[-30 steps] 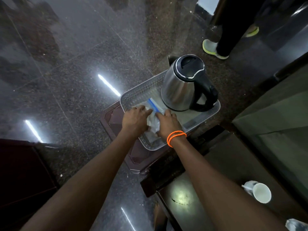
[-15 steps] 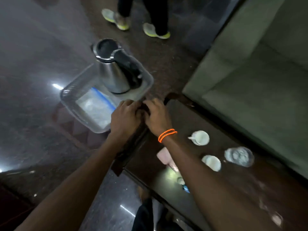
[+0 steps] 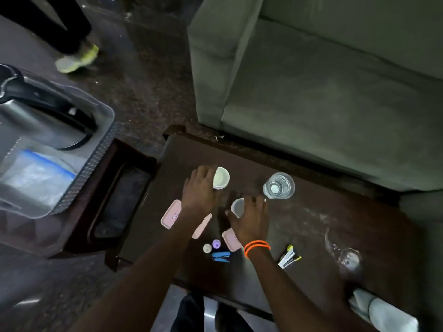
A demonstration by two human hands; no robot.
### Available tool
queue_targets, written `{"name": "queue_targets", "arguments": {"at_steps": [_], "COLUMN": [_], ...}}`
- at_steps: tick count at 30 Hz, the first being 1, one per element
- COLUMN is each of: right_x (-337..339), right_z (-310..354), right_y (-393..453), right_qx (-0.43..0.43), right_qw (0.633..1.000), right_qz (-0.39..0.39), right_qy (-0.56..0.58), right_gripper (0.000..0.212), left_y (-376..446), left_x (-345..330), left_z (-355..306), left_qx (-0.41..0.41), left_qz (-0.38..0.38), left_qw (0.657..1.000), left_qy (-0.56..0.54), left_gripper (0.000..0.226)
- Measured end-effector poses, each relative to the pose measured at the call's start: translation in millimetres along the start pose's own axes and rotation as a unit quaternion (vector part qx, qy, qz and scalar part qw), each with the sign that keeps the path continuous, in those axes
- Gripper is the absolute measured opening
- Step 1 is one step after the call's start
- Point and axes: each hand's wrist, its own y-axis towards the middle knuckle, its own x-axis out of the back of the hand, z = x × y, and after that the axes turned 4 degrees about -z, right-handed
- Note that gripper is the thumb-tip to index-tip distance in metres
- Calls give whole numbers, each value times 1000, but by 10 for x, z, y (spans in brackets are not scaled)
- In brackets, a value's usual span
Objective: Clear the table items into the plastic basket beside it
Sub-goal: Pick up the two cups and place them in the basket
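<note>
The dark wooden table (image 3: 311,226) holds two white cups. My left hand (image 3: 199,190) is closed around the left side of the far white cup (image 3: 222,178). My right hand (image 3: 250,218) hovers with spread fingers over the nearer white cup (image 3: 237,206), which sits between thumb and fingers. A clear glass (image 3: 279,185) stands just right of the cups. The plastic basket (image 3: 96,159) sits to the left on a low dark stool and holds a steel kettle (image 3: 36,121) and a zip bag (image 3: 36,174).
Also on the table are pink lids (image 3: 170,214), a blue stapler (image 3: 221,256), two small round caps (image 3: 216,243), a yellow-and-white stapler (image 3: 288,256) and a wine glass (image 3: 346,256) on its side. A grey sofa (image 3: 311,92) borders the far edge. Another person's shoe (image 3: 76,59) is at top left.
My view has swung right from the basket to the table. Both hands left the zip bag in the basket, crossed the table edge and now reach the two white cups.
</note>
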Motion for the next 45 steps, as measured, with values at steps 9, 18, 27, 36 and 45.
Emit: {"name": "queue_targets", "arguments": {"at_steps": [9,18,27,36,45], "right_x": [-167,326,-75,-986,-1415], "right_z": [-4,1566,3914,4784,4562], "right_y": [301,485,-7,-3,176], "right_qx": [-12,98,198,140,161], "right_qw": [998,991,968,976,984], "right_qz": [1,-27,50,84,53], "right_qy": [56,91,148,147,56], "right_gripper": [57,57,49,65,70], "left_y": [441,296,-91,197,481], "left_x": [-269,1446,2998,2902,2504], "left_z": [1,672,2391,3567,3955], "left_qx": [14,112,252,306,294], "left_qz": [76,-11,-64,-119,-129], "left_qw": [997,992,966,944,947], "left_qy": [3,-63,3,9,-10], "left_gripper": [52,54,64,64,71]}}
